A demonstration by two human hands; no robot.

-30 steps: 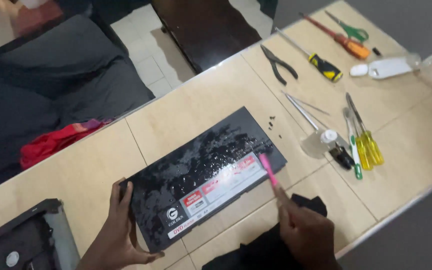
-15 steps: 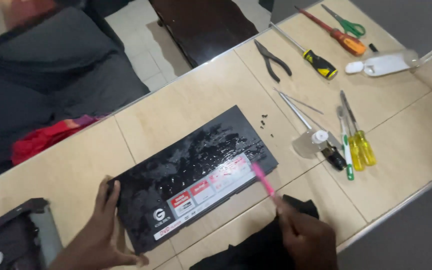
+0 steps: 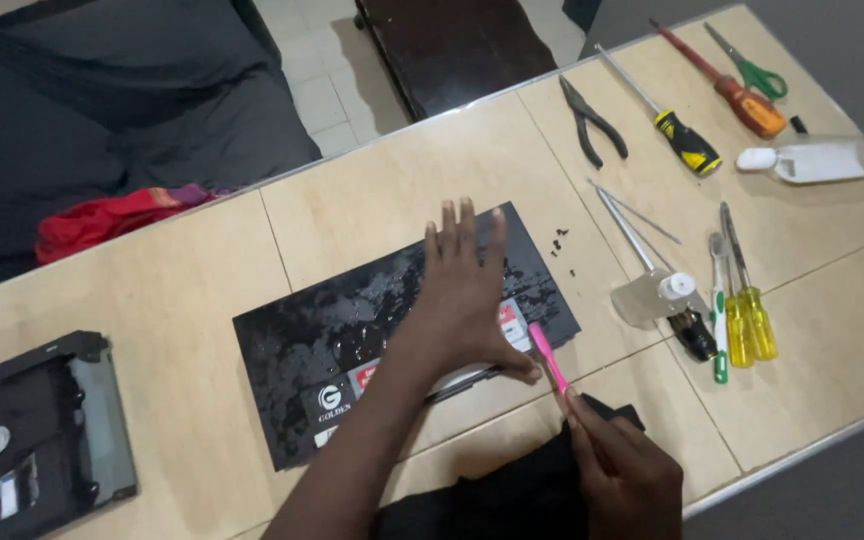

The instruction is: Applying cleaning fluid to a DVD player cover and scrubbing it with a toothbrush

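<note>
Moving up from the panel's near-left corner, the left hand (image 3: 464,300) is now lying flat, fingers spread, on the black panel (image 3: 352,330); the right hand (image 3: 620,470) is gripping 1 pink tool (image 3: 548,355) at the panel's near-right edge.

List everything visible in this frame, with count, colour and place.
flat panel: 1, black with red and white labels, table centre
pink tool: 1, at panel's right corner
small screws: several, dark, right of panel
pliers: 1, black, far side
screwdrivers: several, yellow, orange and green handles, right side
scissors: 1, green handles, far right
clear bottles: 2, white caps, right side
black frame part: 1, left edge
black cloth: 1, near edge
red cloth: 1, beyond table
left hand: flat on panel
right hand: holding pink tool
</note>
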